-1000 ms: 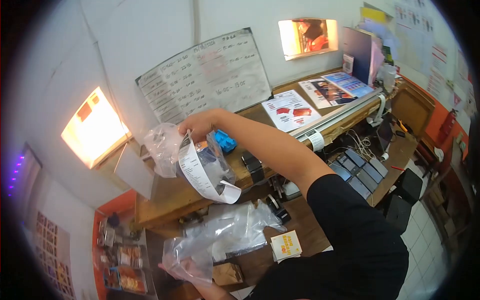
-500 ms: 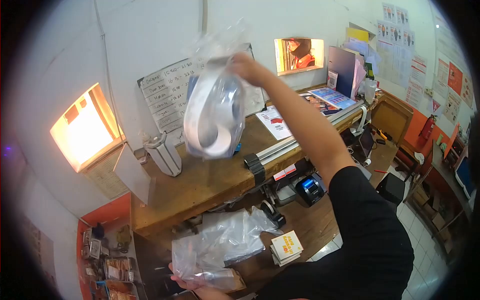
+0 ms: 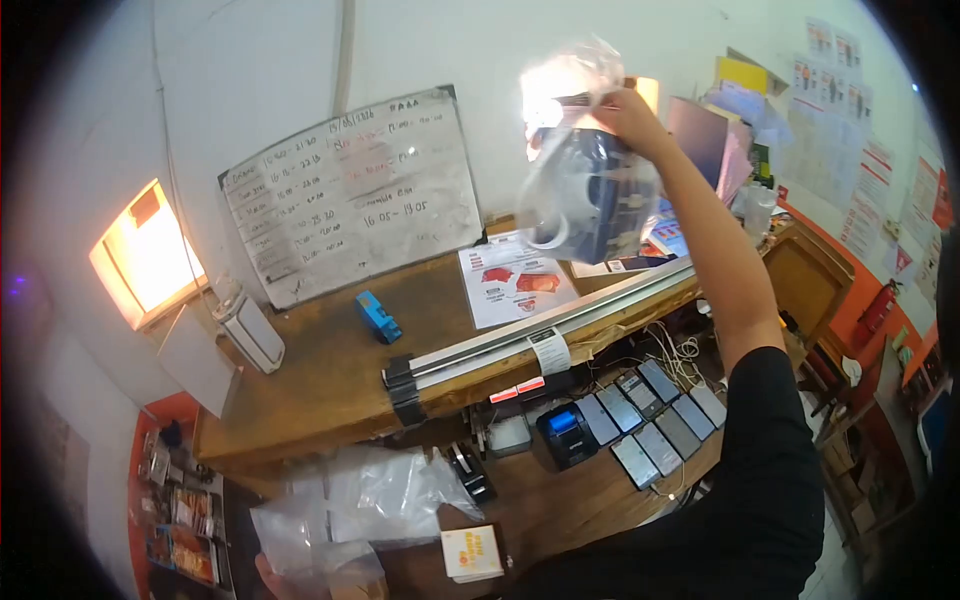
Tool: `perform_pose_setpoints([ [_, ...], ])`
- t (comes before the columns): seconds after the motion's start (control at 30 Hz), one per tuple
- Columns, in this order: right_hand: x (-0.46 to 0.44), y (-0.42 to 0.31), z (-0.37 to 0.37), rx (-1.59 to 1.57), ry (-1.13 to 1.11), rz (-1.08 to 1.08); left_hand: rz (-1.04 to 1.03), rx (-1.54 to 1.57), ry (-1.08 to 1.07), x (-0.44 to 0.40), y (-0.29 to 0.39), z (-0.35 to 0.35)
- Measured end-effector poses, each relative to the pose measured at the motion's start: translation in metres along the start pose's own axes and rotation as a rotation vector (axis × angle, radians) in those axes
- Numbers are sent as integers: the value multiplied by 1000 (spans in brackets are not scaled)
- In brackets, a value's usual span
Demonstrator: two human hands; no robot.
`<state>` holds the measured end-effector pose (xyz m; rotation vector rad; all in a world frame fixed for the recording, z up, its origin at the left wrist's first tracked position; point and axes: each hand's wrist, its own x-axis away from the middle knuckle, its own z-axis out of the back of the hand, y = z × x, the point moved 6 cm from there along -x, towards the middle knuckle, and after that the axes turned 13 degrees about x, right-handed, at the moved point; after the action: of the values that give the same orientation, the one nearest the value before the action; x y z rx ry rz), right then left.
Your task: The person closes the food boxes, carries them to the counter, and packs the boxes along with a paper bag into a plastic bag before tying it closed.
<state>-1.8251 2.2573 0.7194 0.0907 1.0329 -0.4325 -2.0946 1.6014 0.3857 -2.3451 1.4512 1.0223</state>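
Head view, right hand (image 3: 632, 118) clenched around a filled clear bag (image 3: 603, 200), left hand (image 3: 270, 578) beside loose plastic (image 3: 290, 530), grip unclear

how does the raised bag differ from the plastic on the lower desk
The raised bag hangs in the air from the right hand, while the plastic lies on the lower desk. The raised bag bulges around dark blue contents; the plastic is spread out and mostly flat. Both are see-through and crinkled.
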Motion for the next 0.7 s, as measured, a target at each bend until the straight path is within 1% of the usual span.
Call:
perform_pose_setpoints([
  [0.03,7,26,-1,124,-34,19,-228,-427,248,30,14,25],
  [0.07,7,50,-3,240,-72,59,-416,-708,427,43,8,25],
  [0.1,6,81,-13,285,-99,64,-556,-989,678,61,2,25],
  [0.13,6,127,-29,297,-121,-3,-588,-1017,738,71,-10,17],
  [0.2,1,227,-69,341,-113,-177,-498,-1060,673,63,-25,15],
  [0.23,5,268,-74,376,-69,-229,-644,-1095,846,82,-27,18],
  [0.27,14,237,-47,305,-2,-190,-516,-1044,745,71,-34,13],
  [0.3,17,256,-51,508,177,-28,-594,-1018,828,72,-30,19],
  [0.33,15,276,-55,546,149,-214,-508,-818,582,30,-55,16],
  [0.37,15,282,-55,318,142,-243,-593,-818,927,41,-59,4],
  [0.4,17,292,-57,315,156,-248,-594,-824,913,31,-68,-2],
  [0.47,9,309,-71,313,156,-351,-463,-1038,833,13,-86,-8],
  [0.5,7,314,-74,306,166,-352,-516,-1257,963,31,-79,1],
  [0.53,3,319,-82,294,170,-342,-534,-1259,965,44,-77,7],
  [0.57,1,337,-95,281,177,-350,-503,-1240,1004,38,-84,7],
  [0.6,-2,340,-98,272,187,-361,-471,-1219,1039,31,-90,8],
  [0.67,-2,342,-110,325,184,-338,-470,-1181,1039,18,-101,8],
  [0.7,-1,342,-117,226,195,-316,-457,-1141,1045,12,-107,8],
])
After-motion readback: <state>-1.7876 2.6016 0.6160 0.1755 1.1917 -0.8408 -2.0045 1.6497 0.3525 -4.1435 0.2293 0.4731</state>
